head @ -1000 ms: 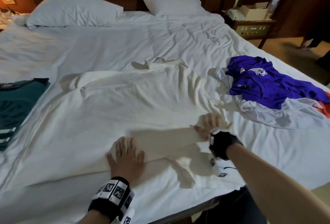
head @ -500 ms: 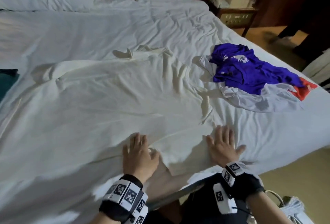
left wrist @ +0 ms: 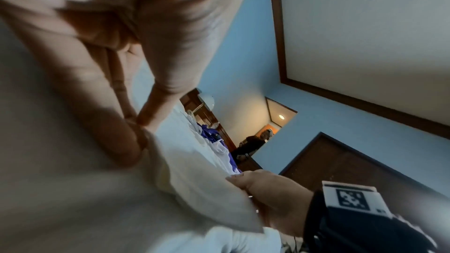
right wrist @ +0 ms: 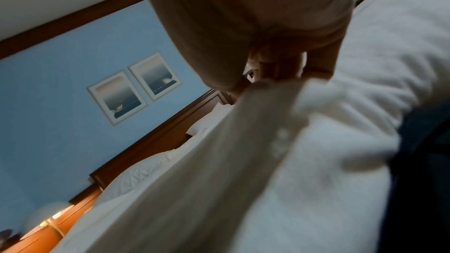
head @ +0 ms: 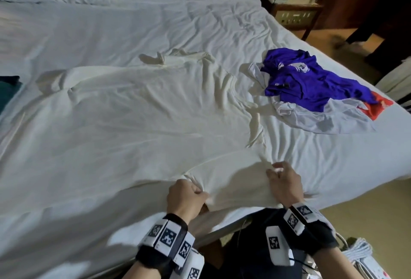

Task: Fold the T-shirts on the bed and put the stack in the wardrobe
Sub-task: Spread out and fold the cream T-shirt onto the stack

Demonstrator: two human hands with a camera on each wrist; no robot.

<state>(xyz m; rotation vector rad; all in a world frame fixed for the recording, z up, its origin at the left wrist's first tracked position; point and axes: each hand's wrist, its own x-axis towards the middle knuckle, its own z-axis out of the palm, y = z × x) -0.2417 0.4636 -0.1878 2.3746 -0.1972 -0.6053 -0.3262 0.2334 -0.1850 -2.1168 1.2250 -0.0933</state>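
Teal garment (head: 9,91) at the far left edge of the bed (head: 111,22), only a corner in view. Next, the cream T-shirt (head: 144,111) lies spread over the middle of the bed — its long axis runs away from the person, hem at the near edge, collar and sleeves toward the pillows. The left hand (head: 185,198) has its fingers (head: 196,190) curled tight, bunching the hem; the wrist view shows cloth gathered against the palm. The right hand (head: 284,186) sits just beside it on the same hem, fingers bent and pinching the fabric, which its wrist view shows stretched taut. Farther right, a crumpled pile: one blue shirt (head: 311,82) atop one white garment (head: 329,120), with a red piece (head: 379,105) at its far end. Two pillows, one nightstand (head: 295,9) beyond — five garments counted in all
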